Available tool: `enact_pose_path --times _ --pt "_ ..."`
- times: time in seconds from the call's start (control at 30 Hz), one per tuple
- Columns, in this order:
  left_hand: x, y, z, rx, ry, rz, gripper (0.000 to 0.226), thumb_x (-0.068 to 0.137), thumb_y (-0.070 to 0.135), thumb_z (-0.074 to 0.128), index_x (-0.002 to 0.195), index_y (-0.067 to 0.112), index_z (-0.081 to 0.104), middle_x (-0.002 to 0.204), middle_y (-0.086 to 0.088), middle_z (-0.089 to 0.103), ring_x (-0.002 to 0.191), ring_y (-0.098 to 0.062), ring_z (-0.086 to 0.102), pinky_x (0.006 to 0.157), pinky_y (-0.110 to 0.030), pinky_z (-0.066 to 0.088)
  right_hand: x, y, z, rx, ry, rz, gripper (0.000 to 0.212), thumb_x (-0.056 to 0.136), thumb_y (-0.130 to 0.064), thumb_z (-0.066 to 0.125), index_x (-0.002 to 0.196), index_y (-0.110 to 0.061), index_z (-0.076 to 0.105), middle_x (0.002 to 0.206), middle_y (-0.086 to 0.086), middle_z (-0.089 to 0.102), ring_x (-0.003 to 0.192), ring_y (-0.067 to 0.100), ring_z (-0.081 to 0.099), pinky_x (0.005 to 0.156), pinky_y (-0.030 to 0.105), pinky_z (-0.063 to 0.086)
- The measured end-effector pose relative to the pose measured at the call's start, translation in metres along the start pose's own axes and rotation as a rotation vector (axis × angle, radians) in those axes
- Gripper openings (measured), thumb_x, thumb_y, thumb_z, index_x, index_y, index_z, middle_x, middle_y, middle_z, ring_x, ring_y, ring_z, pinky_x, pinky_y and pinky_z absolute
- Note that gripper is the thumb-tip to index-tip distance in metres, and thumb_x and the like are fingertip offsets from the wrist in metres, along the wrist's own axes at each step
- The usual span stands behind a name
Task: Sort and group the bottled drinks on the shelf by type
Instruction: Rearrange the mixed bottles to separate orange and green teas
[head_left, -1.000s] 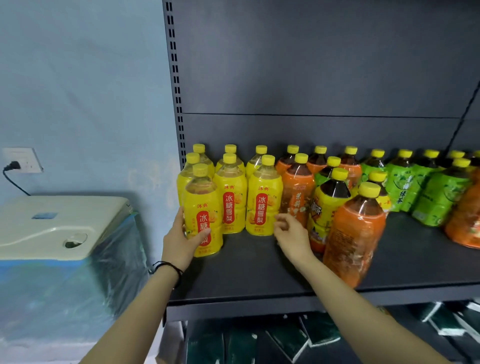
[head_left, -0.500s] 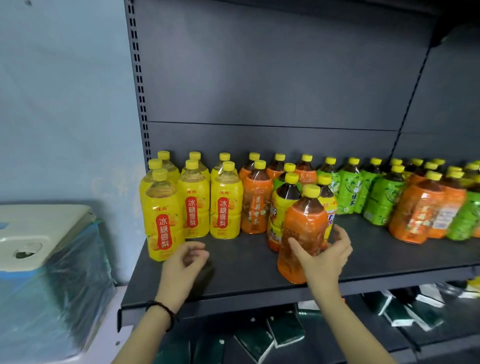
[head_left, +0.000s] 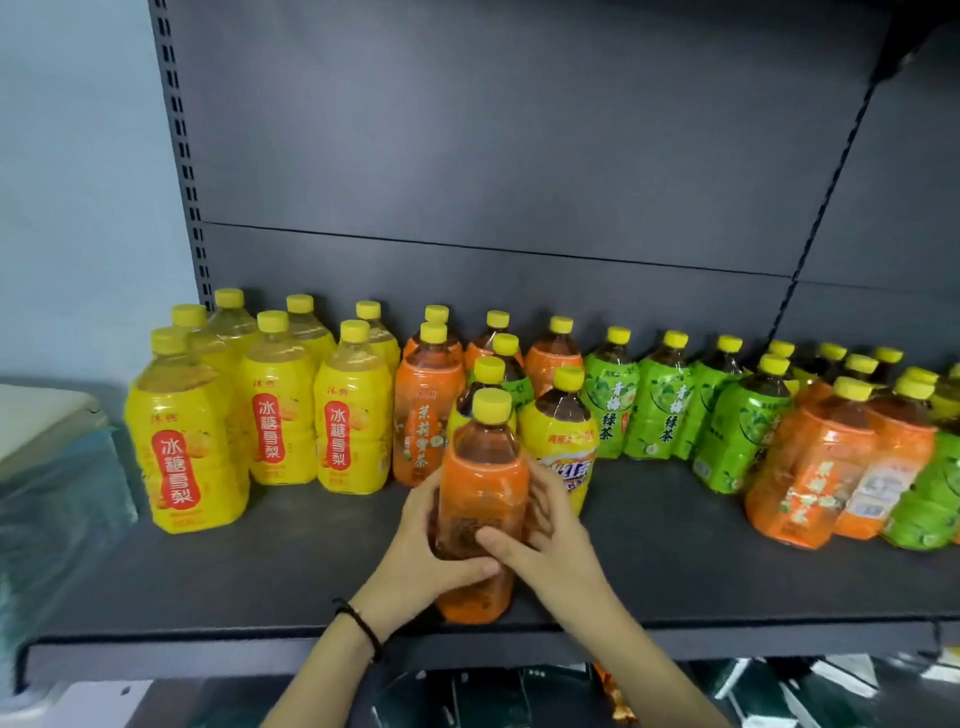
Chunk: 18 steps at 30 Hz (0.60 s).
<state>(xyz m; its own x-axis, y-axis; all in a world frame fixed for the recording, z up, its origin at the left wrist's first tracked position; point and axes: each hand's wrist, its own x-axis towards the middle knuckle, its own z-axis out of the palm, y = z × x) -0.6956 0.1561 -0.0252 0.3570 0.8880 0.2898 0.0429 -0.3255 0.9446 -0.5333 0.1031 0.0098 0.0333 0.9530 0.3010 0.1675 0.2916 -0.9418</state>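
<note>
A dark grey shelf with a plain back panel fills most of the view. To its left stands a white appliance under clear plastic wrap.

On the shelf the drinks stand in clusters. At the left end is a block of yellow bottles with red labels, set in rows, one of them forward of the others. Just beside them at the middle are several orange bottles, with a couple of dark tea bottles in yellow wrappers standing among them. Further right comes a row of green bottles, and at the right end orange and green ones are mixed together, some leaning. All caps are yellow.

In front of the middle cluster, near the shelf's front edge, one orange bottle in hand stands upright — whether its base rests on the board or is just clear of it cannot be told. The left hand grips its lower half from the left, thumb across the front. The right hand holds it from the right, fingers wrapped behind, thumb on the front — both thumbs nearly meeting.

A thin black wristband circles the left wrist.
</note>
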Motion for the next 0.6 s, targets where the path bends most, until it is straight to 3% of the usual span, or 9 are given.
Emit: enact_pose_path --times 0.1,0.17,0.23,0.3,0.37,0.5,0.6 --pt "-0.006 -0.006 -0.003 -0.002 0.097 -0.013 0.108 0.044 0.056 0.089 0.136 0.036 0.037 0.137 0.005 0.048 0.123 -0.009 0.051 0.102 -0.040 0.046 0.008 0.007 0.003 0.006 -0.113 -0.033 0.084 0.070 -0.043 0.079 0.140 -0.041 0.033 0.136 -0.017 0.050 0.125 -0.001 0.048 0.098 0.024 0.047" --pt "-0.011 -0.007 -0.008 0.011 0.157 -0.030 0.105 0.043 0.053 0.091 0.133 0.037 0.041 0.134 0.004 0.052 0.121 -0.012 0.054 0.100 -0.042 0.047 0.011 0.010 0.003 0.029 -0.123 -0.046 0.074 0.068 -0.052 0.076 0.134 -0.041 0.044 0.128 -0.023 0.057 0.120 -0.001 0.053 0.094 0.022 0.048" --pt "-0.018 -0.007 -0.015 0.023 0.208 -0.053 0.100 0.040 0.053 0.091 0.127 0.043 0.043 0.131 0.005 0.054 0.117 -0.011 0.056 0.096 -0.037 0.049 0.013 0.011 -0.002 0.116 0.083 -0.036 0.041 0.071 -0.043 0.077 0.109 -0.039 0.064 0.107 -0.014 0.070 0.104 0.010 0.064 0.083 0.022 0.052" --pt "-0.024 -0.005 -0.023 0.018 0.271 -0.083 0.099 0.037 0.053 0.090 0.124 0.047 0.043 0.129 0.006 0.054 0.114 -0.010 0.057 0.092 -0.032 0.049 0.018 0.016 -0.018 0.139 0.419 -0.055 0.023 0.075 -0.027 0.079 0.093 -0.033 0.067 0.092 -0.003 0.070 0.092 0.020 0.066 0.074 0.025 0.054" --pt "-0.026 -0.005 -0.032 0.020 0.342 -0.097 0.102 0.036 0.054 0.090 0.127 0.044 0.044 0.130 0.005 0.054 0.114 -0.011 0.057 0.093 -0.036 0.049 0.029 0.028 -0.037 -0.025 0.595 -0.064 0.038 0.072 -0.025 0.081 0.100 -0.030 0.057 0.103 -0.004 0.058 0.098 0.019 0.058 0.081 0.031 0.052" --pt "-0.016 -0.006 -0.044 0.024 0.409 -0.124 0.104 0.038 0.057 0.089 0.131 0.038 0.046 0.125 0.006 0.061 0.114 -0.015 0.058 0.095 -0.043 0.049 0.049 0.053 -0.043 -0.231 0.493 0.054 0.094 0.059 -0.023 0.089 0.134 -0.021 0.033 0.125 0.000 0.041 0.121 0.023 0.040 0.103 0.042 0.038" --pt "-0.006 -0.005 -0.047 -0.023 0.419 -0.141 0.120 0.030 0.061 0.088 0.135 0.032 0.040 0.124 0.008 0.060 0.115 -0.013 0.057 0.093 -0.037 0.049 0.054 0.065 -0.029 -0.266 0.515 0.044 0.109 0.053 -0.021 0.092 0.140 -0.017 0.026 0.136 0.008 0.040 0.128 0.028 0.035 0.107 0.048 0.033"
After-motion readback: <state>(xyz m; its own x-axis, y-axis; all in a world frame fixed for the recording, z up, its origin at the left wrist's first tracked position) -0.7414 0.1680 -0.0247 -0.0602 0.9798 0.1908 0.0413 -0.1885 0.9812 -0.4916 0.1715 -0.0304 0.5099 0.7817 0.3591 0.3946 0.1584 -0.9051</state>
